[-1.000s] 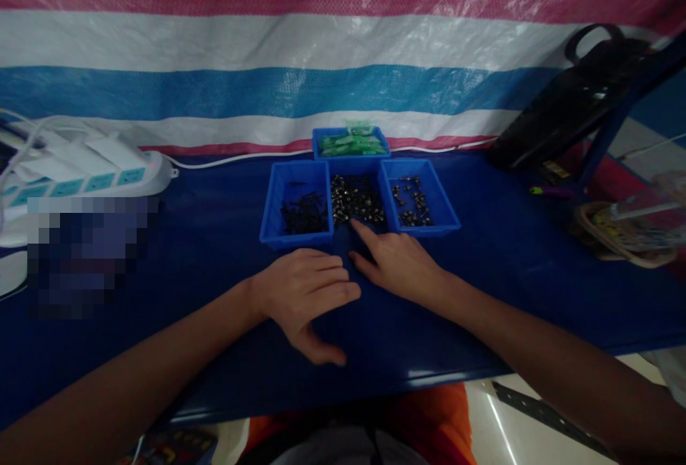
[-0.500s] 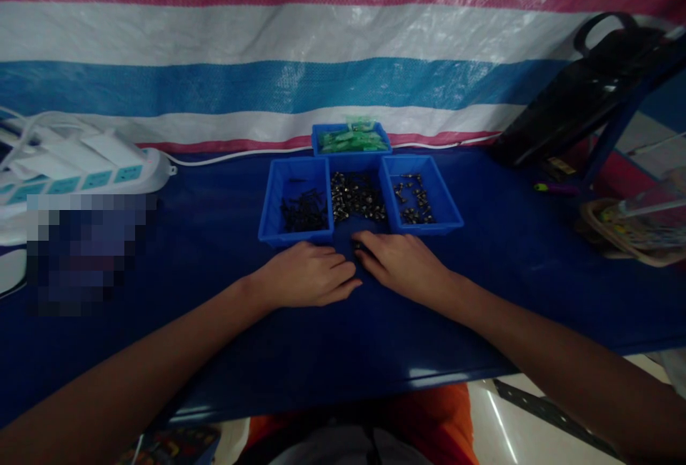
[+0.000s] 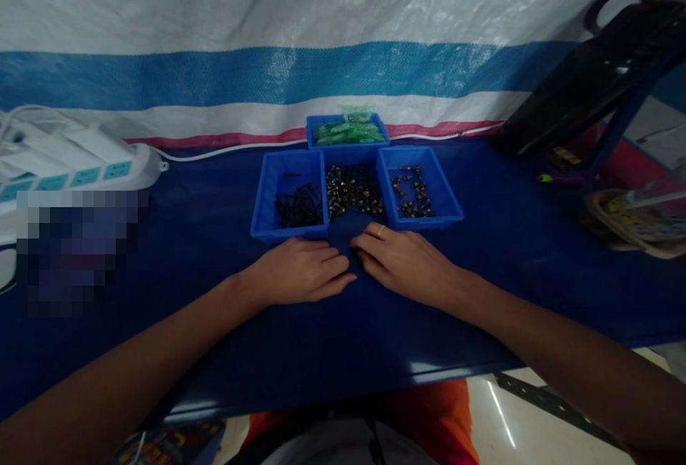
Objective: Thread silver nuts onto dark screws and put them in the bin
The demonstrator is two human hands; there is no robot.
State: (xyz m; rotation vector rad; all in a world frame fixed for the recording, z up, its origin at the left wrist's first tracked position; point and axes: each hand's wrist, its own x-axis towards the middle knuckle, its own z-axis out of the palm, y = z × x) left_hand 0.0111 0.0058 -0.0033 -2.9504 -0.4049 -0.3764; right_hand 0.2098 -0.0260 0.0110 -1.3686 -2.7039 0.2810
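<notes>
My left hand rests near the table's middle with its fingers curled, just in front of the left blue bin, which holds thin black pieces. Facing it, my right hand, with a ring on one finger, has its fingertips pinched together; whatever they hold is hidden. Between the two side bins lies a pile of small dark metal parts, right ahead of my hands. Similar shiny parts sit in the right blue bin. Behind these, a smaller blue bin contains green packets.
A white power strip with plugs stands at the left. On the right are a black bottle, leaning, a purple pen-like item and a basket. A striped plastic sheet hangs behind the blue table.
The view has shifted slightly. My right fingers have closed further, hiding the small dark piece that showed at their tips, and the ring has come into sight. The left hand keeps its pose.
</notes>
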